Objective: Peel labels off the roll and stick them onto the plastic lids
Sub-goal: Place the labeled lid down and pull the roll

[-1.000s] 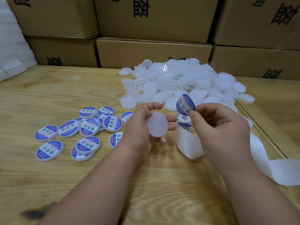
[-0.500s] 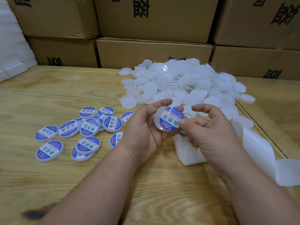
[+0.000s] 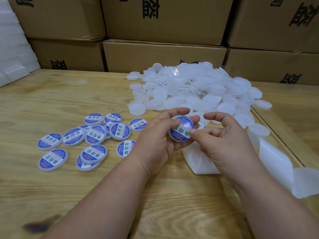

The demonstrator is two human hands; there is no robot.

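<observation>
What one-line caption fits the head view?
Left hand holds a freshly labelled lid while the right hand presses its label, finished lids beside a pile of blank lids.

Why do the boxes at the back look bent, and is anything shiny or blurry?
Head view: the wide lens bows the brown cardboard boxes; glare glints on the blue-and-white labelled lid in the left hand and atop the white plastic lid pile; the white backing strip is blurred.

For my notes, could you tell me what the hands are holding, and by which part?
The left hand grips a labelled lid by its rim. The right hand holds nothing; its thumb tip touches the label's edge.
</observation>
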